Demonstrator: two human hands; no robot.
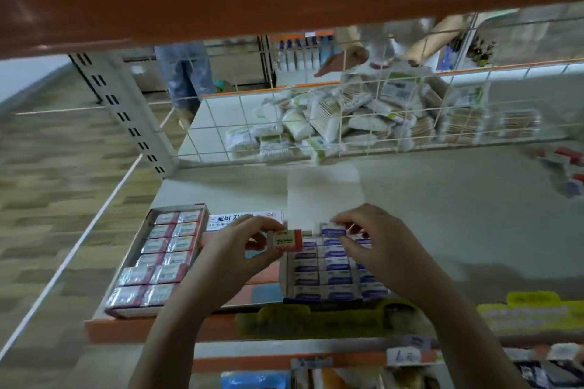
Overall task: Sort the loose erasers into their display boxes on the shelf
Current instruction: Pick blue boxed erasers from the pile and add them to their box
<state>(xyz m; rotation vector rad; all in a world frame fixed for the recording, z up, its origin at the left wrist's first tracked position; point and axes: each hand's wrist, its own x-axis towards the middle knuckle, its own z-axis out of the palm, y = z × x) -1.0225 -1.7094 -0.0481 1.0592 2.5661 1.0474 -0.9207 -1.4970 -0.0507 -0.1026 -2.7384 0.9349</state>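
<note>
Two hands: both raised over the purple display box (328, 275), the landmark for all places below; single head view.
Left hand (243, 249): just left of the purple display box's far end; thumb and fingers pinch an orange-and-cream eraser (285, 240) marked 2B, held clear of the shelf.
Orange-and-cream eraser: at the far-left corner of the purple display box, above its rim; label faces the camera.
Right hand (376, 240): over the far end of the purple display box; fingers curled down, fingertips gripping a purple-sleeved eraser (332, 229) at the far row.
Purple-sleeved eraser: at the far edge of the purple display box; whether seated in the row or lifted cannot be told.
Purple display box contents: rows of purple-and-white erasers, packed side by side.
Red display box (158, 259): well left of the purple display box, on the same shelf (442, 215); two columns of wrapped red-edged erasers.
White carton (243, 220): between the two boxes, toward the back; Korean print on its side.
Wire divider (347, 123): behind the purple display box; heaped white packets (331, 123) lie beyond it.
Price tags (521, 313): yellow, on the shelf edge right of and nearer than the purple display box; blurred.
</note>
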